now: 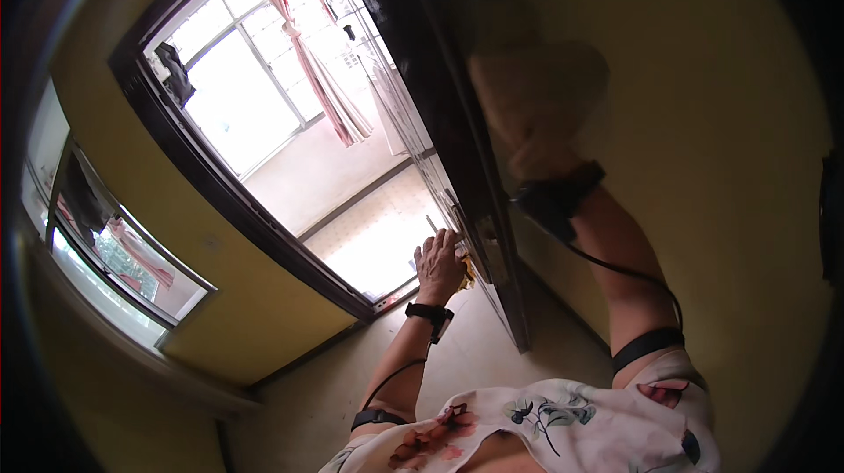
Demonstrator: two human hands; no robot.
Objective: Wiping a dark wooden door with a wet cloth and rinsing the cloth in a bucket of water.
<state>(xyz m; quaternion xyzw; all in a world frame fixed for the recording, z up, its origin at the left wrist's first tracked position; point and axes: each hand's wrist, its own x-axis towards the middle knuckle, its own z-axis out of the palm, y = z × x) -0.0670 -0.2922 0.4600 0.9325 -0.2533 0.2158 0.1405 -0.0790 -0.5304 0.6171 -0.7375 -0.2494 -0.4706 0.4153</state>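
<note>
My left hand [438, 265], with a black strap at the wrist, is at the handle side of a dark-framed door [428, 77], its fingers over the edge by the metal handle. A small yellow thing [468, 273] shows beside the palm; whether I grip it or the handle is unclear. My right hand [544, 150] is raised on the far side of the door, in shadow and blurred. A pale brown, cloth-like shape [554, 77] lies at or beyond its fingers, against the dark yellowish surface. Whether the hand holds it cannot be told.
The doorway's dark frame [217, 176] opens onto a bright room with a window [244, 77] and a tied pink curtain [310, 71]. A metal-framed window [112, 255] is in the yellow wall [217, 242] at left. Pale floor [316, 381] lies below the door.
</note>
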